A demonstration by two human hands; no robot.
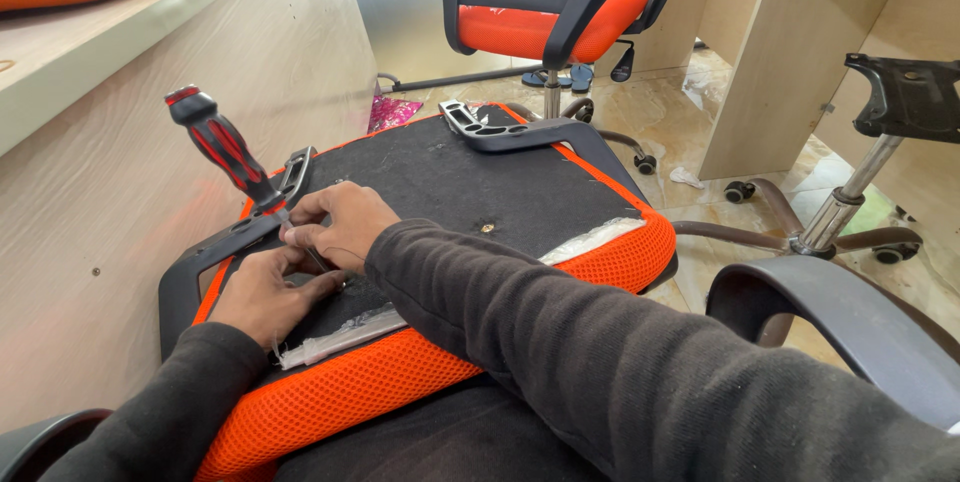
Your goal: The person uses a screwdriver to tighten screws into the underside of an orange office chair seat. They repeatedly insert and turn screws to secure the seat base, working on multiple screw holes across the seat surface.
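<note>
An upturned orange mesh chair seat (620, 257) with a black fabric underside (470, 182) rests on my lap. A screwdriver (222, 147) with a red and black handle stands tilted, its tip down near the seat's left edge. My right hand (340, 222) pinches the screwdriver's metal shaft low down. My left hand (265, 292) lies just below it on the black underside, fingers curled against the shaft's tip. A black plastic armrest (205, 267) is fixed along the seat's left side, and another armrest (500, 130) sits at the far edge.
A pale wooden desk panel (120, 172) stands close on the left. An assembled orange and black chair (555, 12) stands ahead. A chair base with gas lift and castors (850, 202) stands at right on the tiled floor. A black curved armrest (850, 317) is near right.
</note>
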